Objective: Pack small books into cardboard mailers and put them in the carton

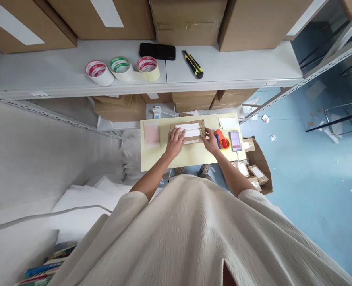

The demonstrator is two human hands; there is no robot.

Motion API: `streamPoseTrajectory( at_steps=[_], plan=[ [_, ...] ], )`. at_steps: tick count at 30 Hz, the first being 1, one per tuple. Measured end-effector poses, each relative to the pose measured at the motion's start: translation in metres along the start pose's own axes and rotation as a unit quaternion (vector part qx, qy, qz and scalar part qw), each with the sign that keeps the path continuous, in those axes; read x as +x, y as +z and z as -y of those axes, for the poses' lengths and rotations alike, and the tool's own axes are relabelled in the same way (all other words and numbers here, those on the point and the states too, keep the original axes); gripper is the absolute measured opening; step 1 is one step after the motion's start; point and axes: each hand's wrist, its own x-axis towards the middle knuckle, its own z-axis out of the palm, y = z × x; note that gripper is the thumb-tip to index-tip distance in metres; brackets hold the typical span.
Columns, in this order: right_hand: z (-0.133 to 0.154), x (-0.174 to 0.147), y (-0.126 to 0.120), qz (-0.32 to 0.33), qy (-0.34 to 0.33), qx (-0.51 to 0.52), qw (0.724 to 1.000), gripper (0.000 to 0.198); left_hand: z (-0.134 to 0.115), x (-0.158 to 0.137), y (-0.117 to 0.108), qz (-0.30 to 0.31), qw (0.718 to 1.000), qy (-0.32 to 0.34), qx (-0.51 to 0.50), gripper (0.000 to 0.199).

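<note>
A small cardboard box (190,140) with a white label and clear brown tape lies on the pale yellow tabletop (164,159). Across its left part rests my left hand (175,143), fingers spread flat on the top. My right hand (211,141) is at the box's right end, its thumb and fingers closed on the taped edge. Just right of that hand sits an orange and blue tape dispenser (222,140). Beyond it is a phone (235,140) with a lit screen and a cable.
A pink translucent sheet (151,134) and a white paper pad (228,123) lie on the table. The shelf above holds tape rolls (99,73), a black phone (157,51), a yellow-black utility knife (193,64) and large cartons (190,20). An open carton (264,159) with small boxes stands right.
</note>
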Motion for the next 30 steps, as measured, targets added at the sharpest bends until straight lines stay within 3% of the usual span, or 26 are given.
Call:
streamPoseTrajectory(
  at_steps=[6, 16, 25, 30],
  plan=[
    [0.004, 0.019, 0.02, -0.005, -0.004, -0.012, 1.0, 0.098, 0.015, 0.01, -0.01, -0.01, 1.0, -0.01, -0.003, 0.069],
    [0.01, 0.011, -0.003, -0.018, 0.011, -0.061, 0.998, 0.096, -0.009, 0.013, -0.018, -0.006, 1.0, -0.003, -0.01, 0.068],
    [0.018, 0.007, 0.011, -0.011, 0.002, -0.036, 0.999, 0.087, 0.004, 0.006, -0.016, -0.014, 1.0, 0.01, -0.008, 0.069],
    [0.017, 0.002, -0.004, -0.026, 0.016, -0.057, 0.998, 0.08, -0.006, 0.011, -0.004, -0.015, 0.999, 0.024, -0.018, 0.069]
  ],
)
